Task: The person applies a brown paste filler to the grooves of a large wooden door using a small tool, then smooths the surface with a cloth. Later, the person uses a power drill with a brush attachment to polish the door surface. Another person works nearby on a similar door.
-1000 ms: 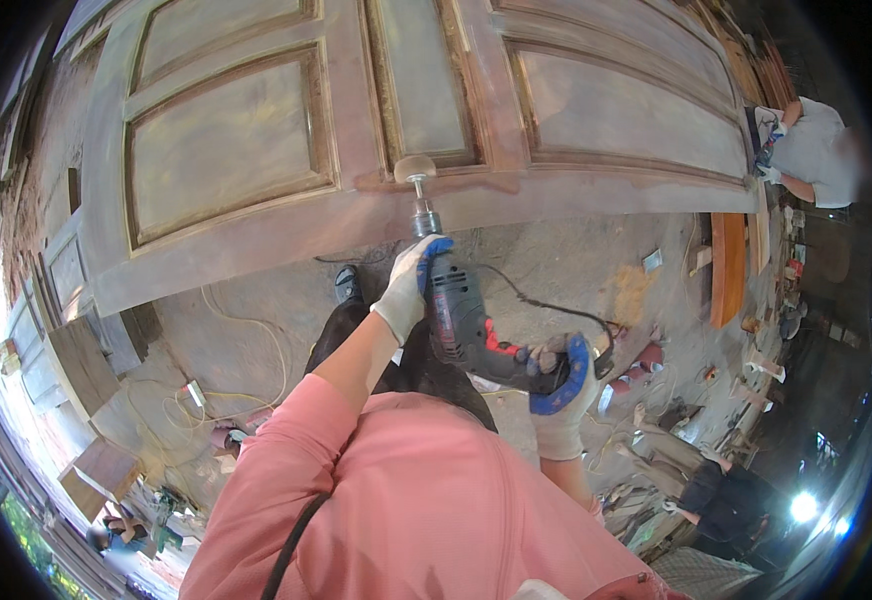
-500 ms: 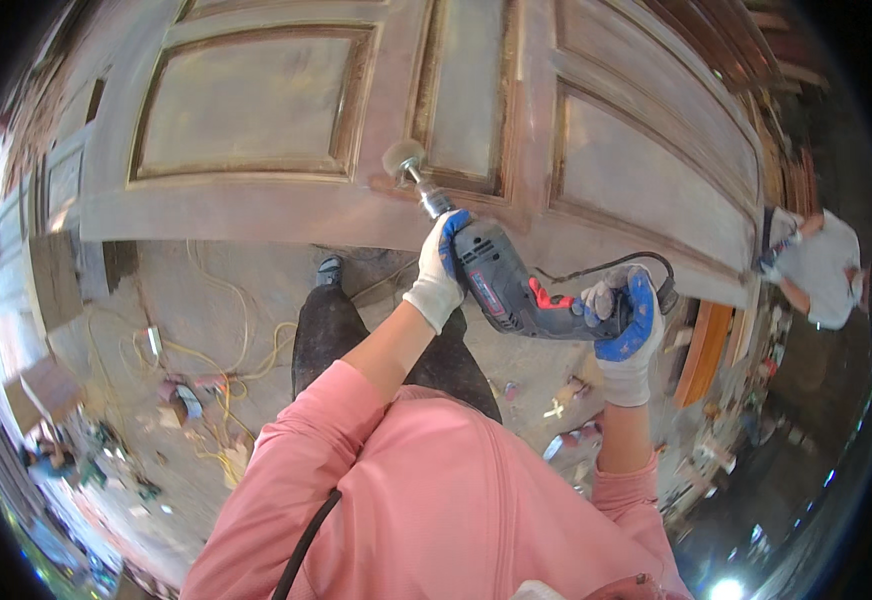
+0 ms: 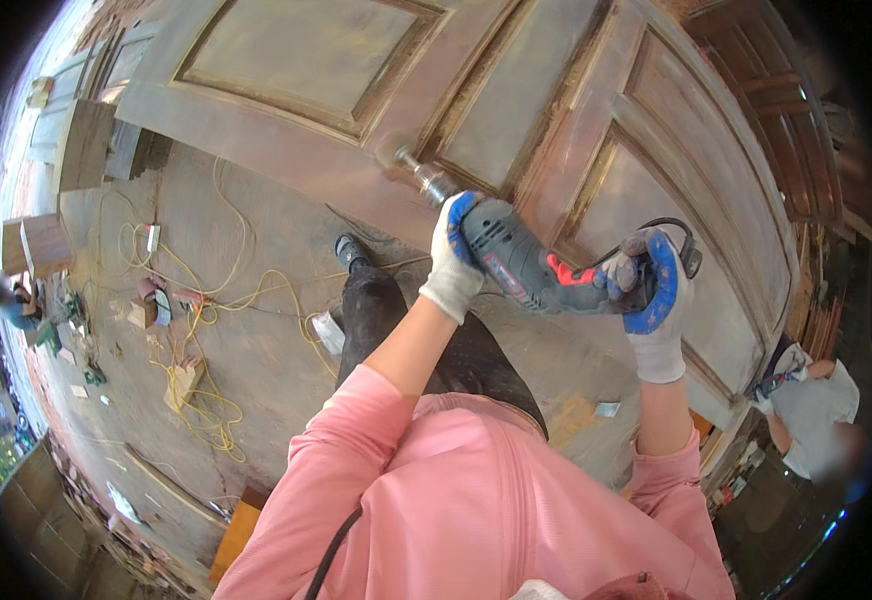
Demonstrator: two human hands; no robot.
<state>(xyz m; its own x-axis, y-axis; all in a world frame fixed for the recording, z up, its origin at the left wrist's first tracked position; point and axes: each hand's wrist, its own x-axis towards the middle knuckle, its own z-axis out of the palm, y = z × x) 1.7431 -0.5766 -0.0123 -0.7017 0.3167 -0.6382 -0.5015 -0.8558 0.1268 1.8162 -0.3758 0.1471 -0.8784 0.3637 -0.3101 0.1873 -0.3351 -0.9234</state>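
Observation:
A dark grey power drill with a red trigger (image 3: 516, 262) is held in both my gloved hands. My left hand (image 3: 456, 250), in a white and blue glove, wraps round its front behind the metal chuck (image 3: 436, 184). Around the rear handle my right hand (image 3: 654, 290) is closed, close to the trigger. A round sanding head (image 3: 398, 150), smeared by motion, sits at the drill's tip. It is at the wooden panel door (image 3: 376, 190), beside the brown moulding of a narrow panel; whether it touches cannot be made out. The black cord leaves the handle's end.
Yellow cables (image 3: 218, 400) loop over the concrete floor on the left, among scraps and a wooden box (image 3: 38, 245). A co-worker in a pale shirt (image 3: 821, 415) works at the right. Another person (image 3: 18, 300) sits far left. Dark door panels (image 3: 766, 100) stand at the upper right.
My view has turned, so the door now slants down to the right and more floor shows at left. Both hands keep their grip on the drill, its tip still by the narrow panel.

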